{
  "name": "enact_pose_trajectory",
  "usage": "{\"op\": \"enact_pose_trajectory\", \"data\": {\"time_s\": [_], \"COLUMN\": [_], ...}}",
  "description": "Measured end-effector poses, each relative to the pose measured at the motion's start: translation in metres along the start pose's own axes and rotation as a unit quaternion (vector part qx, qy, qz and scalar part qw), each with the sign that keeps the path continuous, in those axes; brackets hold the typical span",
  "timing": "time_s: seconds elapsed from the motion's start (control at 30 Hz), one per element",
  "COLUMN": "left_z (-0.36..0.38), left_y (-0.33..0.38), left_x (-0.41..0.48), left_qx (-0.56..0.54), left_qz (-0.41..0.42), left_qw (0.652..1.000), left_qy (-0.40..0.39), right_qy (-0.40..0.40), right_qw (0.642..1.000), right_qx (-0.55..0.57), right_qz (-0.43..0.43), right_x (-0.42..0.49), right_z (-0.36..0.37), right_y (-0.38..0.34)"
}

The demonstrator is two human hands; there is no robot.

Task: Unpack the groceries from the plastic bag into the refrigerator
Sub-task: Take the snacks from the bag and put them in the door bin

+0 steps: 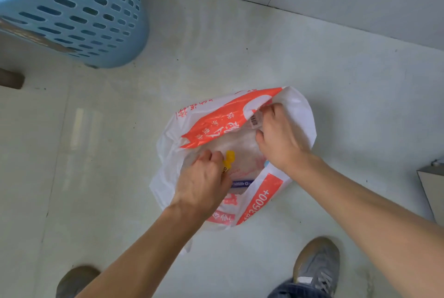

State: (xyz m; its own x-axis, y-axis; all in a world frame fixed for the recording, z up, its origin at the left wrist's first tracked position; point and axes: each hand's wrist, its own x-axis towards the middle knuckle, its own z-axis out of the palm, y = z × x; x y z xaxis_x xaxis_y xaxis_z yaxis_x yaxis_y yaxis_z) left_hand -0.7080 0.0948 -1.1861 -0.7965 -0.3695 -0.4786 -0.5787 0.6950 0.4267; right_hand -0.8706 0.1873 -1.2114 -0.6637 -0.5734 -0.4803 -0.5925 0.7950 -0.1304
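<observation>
The white and orange plastic bag sits open on the pale floor, well apart from the blue slotted basket, its mouth facing up. Inside it, the left hand has its fingers curled shut around a yellow-capped item, whose long axis runs up and away, cap end pointing toward the bag's far rim. The right hand pinches that far rim, by a barcode label, fingers closed on the plastic. A grey shoe stands just nearer than the bag.
</observation>
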Motion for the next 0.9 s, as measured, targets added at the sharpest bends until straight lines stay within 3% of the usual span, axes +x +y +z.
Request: {"op": "enact_pose_trajectory", "data": {"time_s": [0.1,0.2,0.3,0.4,0.53,0.7,0.8,0.9], "left_z": [-0.018,-0.042,-0.064,-0.071,-0.055,-0.033,-0.030,-0.047], "left_y": [0.001,-0.005,-0.017,-0.022,-0.028,-0.039,-0.041,-0.033], "left_x": [0.014,0.040,0.070,0.073,0.058,0.057,0.056,0.042], "left_qx": [-0.037,-0.109,-0.096,-0.036,-0.005,0.044,0.040,-0.036], "left_qz": [0.049,0.006,-0.065,-0.048,-0.011,-0.023,-0.029,-0.039], "left_qw": [0.997,0.994,0.993,0.998,1.000,0.999,0.998,0.997], "left_qy": [0.039,0.023,0.030,0.007,-0.007,0.015,0.024,0.049], "right_qy": [-0.004,-0.069,-0.097,-0.076,-0.043,-0.071,-0.090,-0.094], "right_qw": [0.998,0.990,0.993,0.995,0.995,0.988,0.989,0.980], "right_qx": [0.007,0.045,-0.008,-0.060,-0.075,0.053,0.077,0.171], "right_qz": [0.064,0.117,0.070,0.023,0.053,0.129,0.091,0.040], "right_x": [-0.001,-0.003,-0.005,-0.012,-0.023,-0.029,-0.035,-0.048], "right_z": [0.003,0.001,-0.007,-0.009,-0.002,0.006,0.007,-0.005], "right_y": [0.004,0.002,0.006,0.012,0.015,0.019,0.018,0.010]}}
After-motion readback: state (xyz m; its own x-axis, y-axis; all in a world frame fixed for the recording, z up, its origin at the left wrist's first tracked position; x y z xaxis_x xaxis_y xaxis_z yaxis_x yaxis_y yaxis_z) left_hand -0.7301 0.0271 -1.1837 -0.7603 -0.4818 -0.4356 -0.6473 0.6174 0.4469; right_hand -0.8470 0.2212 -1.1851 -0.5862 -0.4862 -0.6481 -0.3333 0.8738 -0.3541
